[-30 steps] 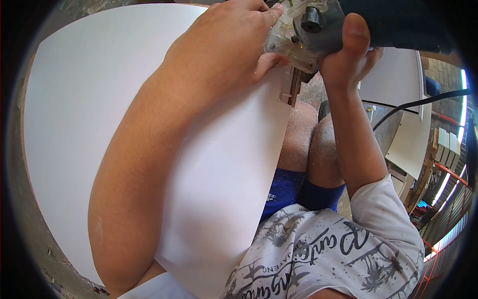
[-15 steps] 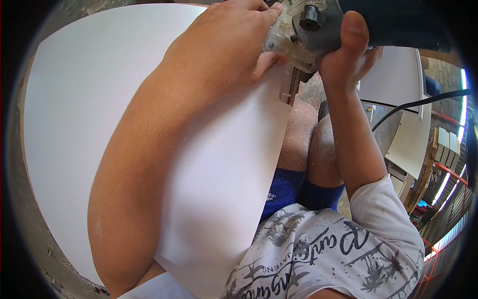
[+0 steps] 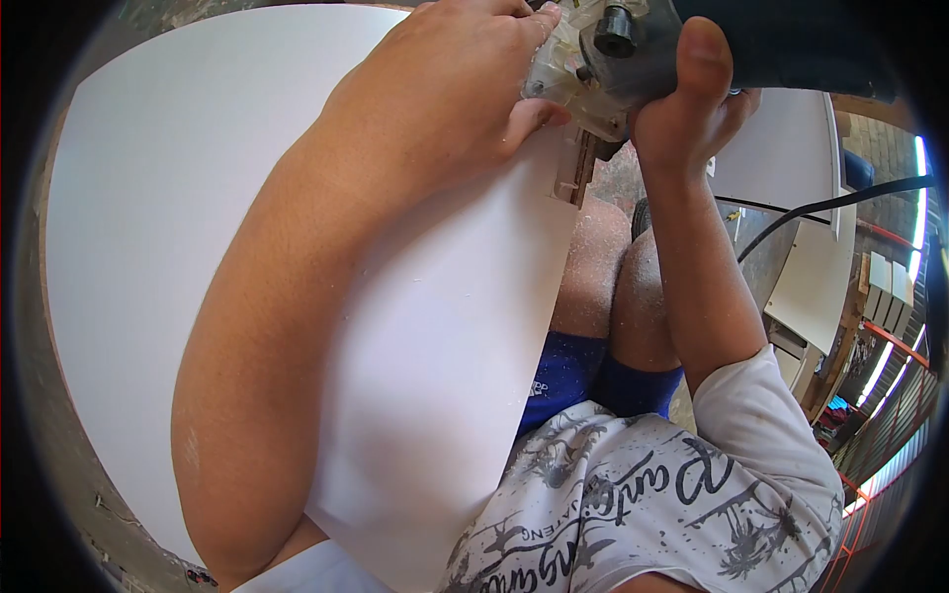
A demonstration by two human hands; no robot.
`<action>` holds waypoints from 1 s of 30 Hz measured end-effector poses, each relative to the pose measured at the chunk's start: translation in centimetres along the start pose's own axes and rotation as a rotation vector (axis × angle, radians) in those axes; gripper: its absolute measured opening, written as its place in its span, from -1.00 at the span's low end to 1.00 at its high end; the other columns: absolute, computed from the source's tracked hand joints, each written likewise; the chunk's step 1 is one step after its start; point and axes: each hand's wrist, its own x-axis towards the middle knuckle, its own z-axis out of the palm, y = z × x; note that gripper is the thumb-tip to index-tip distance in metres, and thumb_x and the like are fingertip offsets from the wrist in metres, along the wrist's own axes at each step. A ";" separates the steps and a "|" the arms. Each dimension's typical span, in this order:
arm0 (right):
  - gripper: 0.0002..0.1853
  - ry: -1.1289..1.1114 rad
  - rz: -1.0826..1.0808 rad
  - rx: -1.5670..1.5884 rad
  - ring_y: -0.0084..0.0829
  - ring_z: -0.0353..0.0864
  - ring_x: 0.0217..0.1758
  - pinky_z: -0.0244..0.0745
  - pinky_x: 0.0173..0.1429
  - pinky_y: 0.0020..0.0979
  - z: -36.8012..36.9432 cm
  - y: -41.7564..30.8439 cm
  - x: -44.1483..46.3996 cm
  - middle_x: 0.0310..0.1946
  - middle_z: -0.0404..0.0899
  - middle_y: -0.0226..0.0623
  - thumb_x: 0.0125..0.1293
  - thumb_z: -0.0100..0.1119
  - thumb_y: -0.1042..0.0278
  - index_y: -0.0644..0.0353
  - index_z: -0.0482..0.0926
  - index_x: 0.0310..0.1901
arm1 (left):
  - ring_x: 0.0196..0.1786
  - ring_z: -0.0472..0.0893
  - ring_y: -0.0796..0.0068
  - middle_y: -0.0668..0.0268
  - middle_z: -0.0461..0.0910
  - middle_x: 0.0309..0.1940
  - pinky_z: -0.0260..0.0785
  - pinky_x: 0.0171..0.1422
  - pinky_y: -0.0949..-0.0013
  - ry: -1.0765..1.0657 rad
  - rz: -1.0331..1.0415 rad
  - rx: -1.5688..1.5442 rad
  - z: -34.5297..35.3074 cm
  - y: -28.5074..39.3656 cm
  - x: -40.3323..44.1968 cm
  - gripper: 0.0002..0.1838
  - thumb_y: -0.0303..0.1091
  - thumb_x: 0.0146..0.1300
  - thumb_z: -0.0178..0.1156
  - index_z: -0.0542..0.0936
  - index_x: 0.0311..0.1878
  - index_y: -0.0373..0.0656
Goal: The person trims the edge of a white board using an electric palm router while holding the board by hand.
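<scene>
A power tool that looks like a trim router (image 3: 647, 69) lies sideways at the top, its dark motor body pointing right and its cloudy, see-through base against the panel's edge. My left hand (image 3: 470, 74) grips that base, thumb below and fingers above, with the forearm across the panel. My right hand (image 3: 692, 109) is wrapped round the motor body, thumb up. The white panel (image 3: 435, 366) has a curved far edge and a straight near edge beside my legs. A strip of brown wood (image 3: 581, 173) shows at its edge below the base. The cutting end is hidden.
Fine dust covers my knees (image 3: 598, 247), close to the panel's edge. A black cable (image 3: 830, 203) runs off to the right. Further off are more white panels (image 3: 781, 158), white boxes (image 3: 890, 287) and an orange metal frame (image 3: 900, 341).
Both hands and the router stay almost where they were. My left forearm and the tool have shifted very slightly to the left and up.
</scene>
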 end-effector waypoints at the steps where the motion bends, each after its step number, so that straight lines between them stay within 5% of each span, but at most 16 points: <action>1: -0.35 -0.038 -0.033 -0.006 -0.43 0.60 -0.04 0.52 0.04 -0.35 -0.4 0.1 0.1 -0.03 0.62 -0.30 0.26 0.37 -0.14 0.28 0.55 0.15 | 0.10 0.66 -0.12 -0.10 0.63 0.07 0.51 0.28 0.08 0.002 -0.001 -0.007 0.1 0.0 0.0 -0.51 -0.33 0.27 0.39 0.60 0.20 -0.41; 14: -0.30 -0.200 0.000 0.050 -0.44 0.63 -0.03 0.56 0.02 -0.35 -2.2 0.0 -0.4 -0.03 0.64 -0.32 0.24 0.41 -0.24 0.28 0.58 0.12 | 0.11 0.66 -0.06 -0.04 0.65 0.06 0.50 0.29 0.08 0.054 0.031 0.020 2.0 -1.2 -0.2 -0.44 -0.26 0.25 0.41 0.60 0.24 -0.39; 19: -0.25 -0.161 0.010 0.075 -0.44 0.63 -0.02 0.56 0.04 -0.35 -3.9 8.7 1.4 0.00 0.63 -0.30 0.23 0.42 -0.24 0.30 0.54 0.17 | 0.14 0.65 -0.01 0.00 0.66 0.05 0.48 0.32 0.10 0.085 0.041 0.087 2.3 -1.9 0.4 -0.43 -0.20 0.25 0.41 0.62 0.23 -0.38; 30: -0.49 -0.123 0.061 0.135 -0.36 0.73 -0.04 0.71 0.11 -0.22 -3.0 0.4 0.7 -0.08 0.64 -0.28 0.25 0.36 0.07 0.27 0.53 0.08 | 0.18 0.64 0.02 0.04 0.66 0.10 0.46 0.36 0.11 0.043 0.082 0.072 1.1 -2.5 1.3 -0.39 -0.12 0.19 0.48 0.64 0.20 -0.34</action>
